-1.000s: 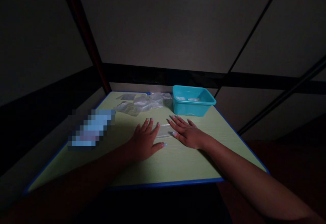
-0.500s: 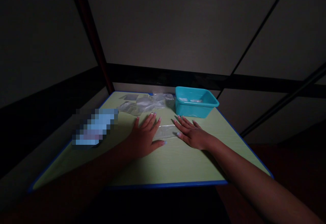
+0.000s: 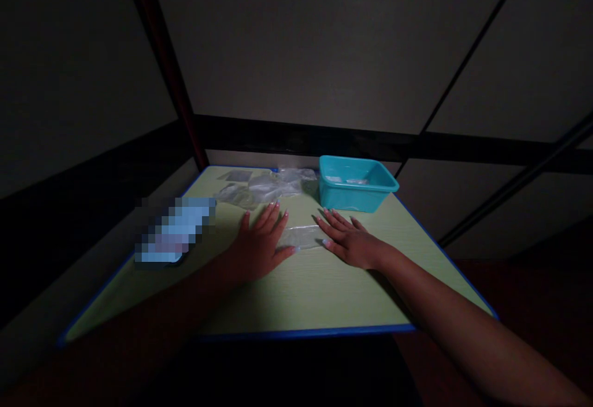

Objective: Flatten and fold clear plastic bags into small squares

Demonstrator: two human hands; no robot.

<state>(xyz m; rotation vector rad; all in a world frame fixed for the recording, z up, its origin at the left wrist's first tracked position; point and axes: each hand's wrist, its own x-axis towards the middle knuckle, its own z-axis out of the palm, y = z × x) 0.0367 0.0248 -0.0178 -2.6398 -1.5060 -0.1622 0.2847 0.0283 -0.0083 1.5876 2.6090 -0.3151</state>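
Observation:
A clear plastic bag (image 3: pixel 301 236) lies flat on the pale green table (image 3: pixel 315 296), between my two hands. My left hand (image 3: pixel 260 245) is spread palm down at the bag's left end, its thumb over the near edge. At the right end my right hand (image 3: pixel 349 240) rests with fingers spread, its thumb touching or very near the bag. Neither hand grips anything. Beyond my left hand, several clear plastic bags (image 3: pixel 266 187) lie crumpled and overlapping near the table's back edge.
A turquoise basket (image 3: pixel 356 197) with some pale items inside stands at the back right, just beyond my right hand. On the left lies a phone-like device (image 3: pixel 178 231), its screen blurred out. A wall rises behind the table, which has a blue rim.
My left hand has shifted slightly to the left and away from me, uncovering a little more of the bag's left end. My right hand has barely moved.

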